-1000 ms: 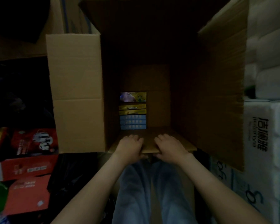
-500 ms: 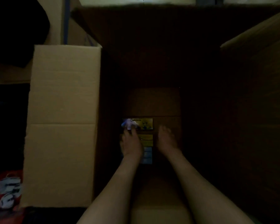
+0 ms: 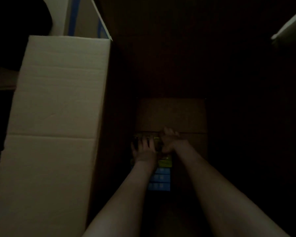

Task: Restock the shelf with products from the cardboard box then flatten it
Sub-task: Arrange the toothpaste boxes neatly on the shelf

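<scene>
At the bottom of the box (image 3: 58,117), the packs (image 3: 161,178) are lying by its left wall. The left hand (image 3: 143,151) is pressing on them, fingers (image 3: 145,142) spread, likely steadying; the right hand (image 3: 169,142) is flanking them, grip too dark to tell.

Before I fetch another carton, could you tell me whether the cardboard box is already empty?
No, blue and yellow packs lie at the bottom of the cardboard box.

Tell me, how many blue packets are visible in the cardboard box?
3 blue packets, side by side on the box floor: one beside the yellow packet, one in the middle, one nearest the person. The left forearm may hide more.
</scene>
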Tool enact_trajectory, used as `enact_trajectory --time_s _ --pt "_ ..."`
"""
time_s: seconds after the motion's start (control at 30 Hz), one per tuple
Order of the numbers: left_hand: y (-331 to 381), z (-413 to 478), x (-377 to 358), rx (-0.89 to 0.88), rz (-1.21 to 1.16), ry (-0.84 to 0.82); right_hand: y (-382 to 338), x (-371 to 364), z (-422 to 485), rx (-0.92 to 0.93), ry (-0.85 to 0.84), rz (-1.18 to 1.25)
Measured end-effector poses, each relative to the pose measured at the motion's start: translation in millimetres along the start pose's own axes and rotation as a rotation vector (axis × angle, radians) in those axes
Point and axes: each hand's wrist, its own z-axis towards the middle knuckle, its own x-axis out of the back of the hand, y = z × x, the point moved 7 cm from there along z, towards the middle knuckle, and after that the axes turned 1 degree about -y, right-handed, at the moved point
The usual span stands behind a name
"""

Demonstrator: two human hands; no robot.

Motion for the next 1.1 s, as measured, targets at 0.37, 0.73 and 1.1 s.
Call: enact_trajectory --time_s 0.37,0.73,1.1 --pt "-3.0 -21.1 -0.5 -0.039 0.115 -0.047 -19.7 -50.3 -27.7 0.079 0.029 0.014" --pt "-24.3 -247.1 117.9 0.137 -1.198 0.297 -38.2 78.7 -276.0 -0.161 0.101 0.771" --pt "-122.8 -556.9 249.2 -0.227 -2.416 0.158 -271.2 266.8 -563.8 0.302 -0.182 0.925"
